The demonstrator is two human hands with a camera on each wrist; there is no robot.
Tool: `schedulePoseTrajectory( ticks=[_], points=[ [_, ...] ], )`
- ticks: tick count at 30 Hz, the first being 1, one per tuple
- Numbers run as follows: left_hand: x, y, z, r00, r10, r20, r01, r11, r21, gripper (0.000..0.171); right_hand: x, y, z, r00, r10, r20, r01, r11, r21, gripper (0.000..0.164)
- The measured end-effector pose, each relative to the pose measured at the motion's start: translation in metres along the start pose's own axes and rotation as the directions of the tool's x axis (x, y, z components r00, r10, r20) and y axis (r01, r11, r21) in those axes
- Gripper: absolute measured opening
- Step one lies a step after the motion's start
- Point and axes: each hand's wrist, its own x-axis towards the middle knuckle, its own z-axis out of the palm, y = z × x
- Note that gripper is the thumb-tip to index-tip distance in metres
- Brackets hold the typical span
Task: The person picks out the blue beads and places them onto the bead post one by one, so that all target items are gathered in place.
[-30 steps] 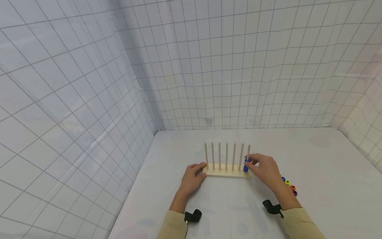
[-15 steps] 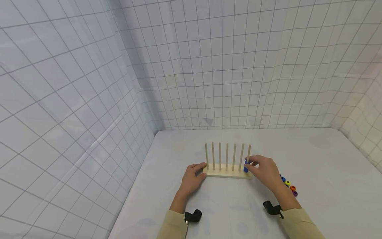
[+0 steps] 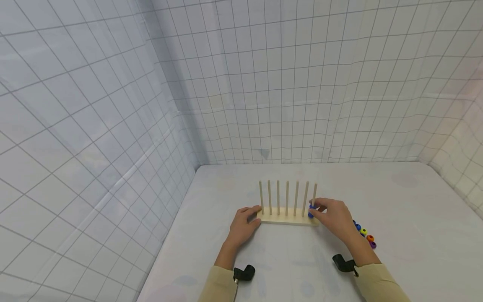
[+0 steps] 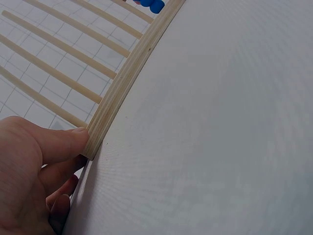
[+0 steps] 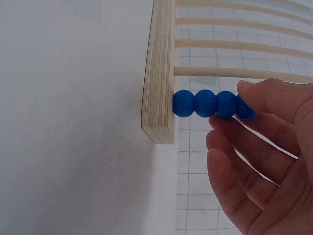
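Note:
A pale wooden peg stand with several upright pegs stands on the table. My left hand pinches the left end of its base; the left wrist view shows the thumb over the base's front edge and the other fingers behind. On the rightmost peg, several blue beads sit stacked from the base up, touching one another. My right hand pinches the topmost blue bead between thumb and forefinger, and its other fingers curl beside the stack. The remaining pegs carry no beads.
Loose beads lie on the white table beside the right forearm: blue, yellow, orange and purple. The forearm partly hides this group. White grid-patterned sheets hang behind and at both sides.
My right hand has moved down along the rightmost peg with the blue bead, which now rests on the stack. The left hand and the peg stand have stayed in place.

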Motion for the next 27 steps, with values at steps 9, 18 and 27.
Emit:
schedulePoseTrajectory(
  ticks=[9, 18, 27],
  points=[
    [0.002, 0.0, -0.001, 1.0, -0.024, 0.019, 0.024, 1.0, 0.001, 0.041, 0.0, -0.001, -0.001, 1.0, -0.004, 0.004, 0.005, 1.0, -0.009, 0.029],
    [0.0, 0.002, -0.001, 0.999, -0.033, 0.026, 0.033, 0.999, -0.002, 0.04, -0.005, 0.0, -0.012, 1.0, -0.014, 0.015, 0.014, 0.999, -0.038, 0.038],
    [0.001, -0.001, -0.002, 1.0, -0.02, 0.021, 0.02, 1.0, -0.002, 0.04, -0.014, 0.01, -0.031, 0.999, -0.042, -0.01, 0.041, 0.997, -0.063, 0.038]
  ],
)
